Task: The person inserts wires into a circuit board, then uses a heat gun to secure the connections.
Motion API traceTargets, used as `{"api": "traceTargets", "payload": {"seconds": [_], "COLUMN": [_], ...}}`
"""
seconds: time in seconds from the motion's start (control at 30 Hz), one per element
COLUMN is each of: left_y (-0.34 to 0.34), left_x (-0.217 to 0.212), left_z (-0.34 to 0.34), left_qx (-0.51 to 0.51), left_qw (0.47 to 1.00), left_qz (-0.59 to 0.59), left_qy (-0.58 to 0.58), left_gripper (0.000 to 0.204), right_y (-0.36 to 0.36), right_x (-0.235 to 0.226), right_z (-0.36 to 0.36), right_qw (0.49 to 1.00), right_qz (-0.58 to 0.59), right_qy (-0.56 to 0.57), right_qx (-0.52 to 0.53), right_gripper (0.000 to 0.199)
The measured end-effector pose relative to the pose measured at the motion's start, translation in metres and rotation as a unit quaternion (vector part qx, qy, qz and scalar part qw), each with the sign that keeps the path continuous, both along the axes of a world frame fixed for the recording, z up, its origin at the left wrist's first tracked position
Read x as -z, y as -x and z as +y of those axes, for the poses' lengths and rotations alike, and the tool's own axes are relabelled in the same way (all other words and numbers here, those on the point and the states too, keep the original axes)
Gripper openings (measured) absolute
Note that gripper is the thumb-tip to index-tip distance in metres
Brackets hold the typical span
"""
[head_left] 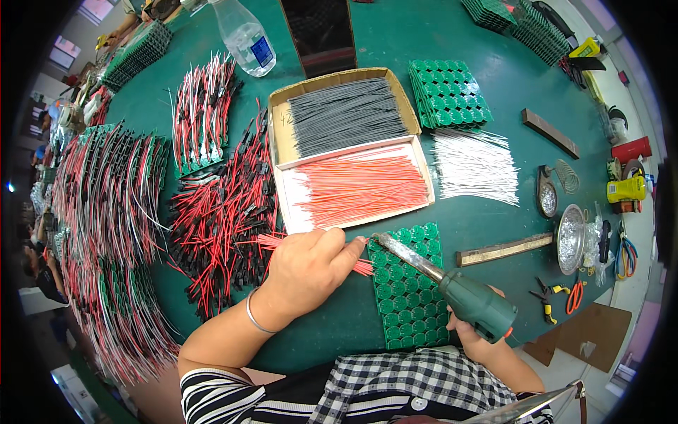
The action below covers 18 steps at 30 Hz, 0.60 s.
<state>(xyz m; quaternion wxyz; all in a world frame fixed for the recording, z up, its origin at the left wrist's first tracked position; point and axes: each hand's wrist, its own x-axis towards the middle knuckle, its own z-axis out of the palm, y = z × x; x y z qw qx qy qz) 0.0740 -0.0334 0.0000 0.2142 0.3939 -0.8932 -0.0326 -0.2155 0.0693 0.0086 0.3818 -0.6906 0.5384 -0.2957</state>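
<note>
My left hand point(307, 272) is closed around a small bunch of red wires point(364, 268); their ends stick out on both sides of the fist. Its thumb and forefinger pinch at the top left corner of a green circuit board panel point(409, 311), which lies flat in front of me. In my right hand point(474, 340) is a green soldering gun point(479, 304), gripped by its handle, which partly hides the fingers. The gun's metal tip reaches that same corner, close to my left fingertips. Whether the tip touches a wire cannot be made out.
Beyond the panel stands a box point(417, 152) of black and red wires. White wires point(474, 166) and stacked boards point(448, 95) lie right of it. Wired boards point(113, 191) and red-black leads point(226, 212) fill the left. Rightward are a metal dish point(571, 239), a bar point(505, 249) and pliers point(545, 300).
</note>
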Motion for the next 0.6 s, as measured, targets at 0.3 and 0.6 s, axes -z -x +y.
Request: {"api": "traceTargets", "payload": {"seconds": [0.3,0.6], "left_y": [0.001,0.001], "left_x": [0.0,-0.001], "left_z": [-0.001,0.0], "left_qx": [-0.002,-0.002], "left_qw": [1.0,1.0], "left_qz": [0.004,0.002], "left_qy": [0.009,0.008], "left_gripper": [0.023,0.021], "right_y": [-0.005,0.003], "right_x": [-0.001,-0.017], "right_z": [0.002,-0.006], "right_qw": [0.999,0.998], "right_qz": [0.047,-0.047], "right_qy": [0.02,-0.031], "right_qx": [0.013,0.03], "right_gripper": [0.033,0.018]}}
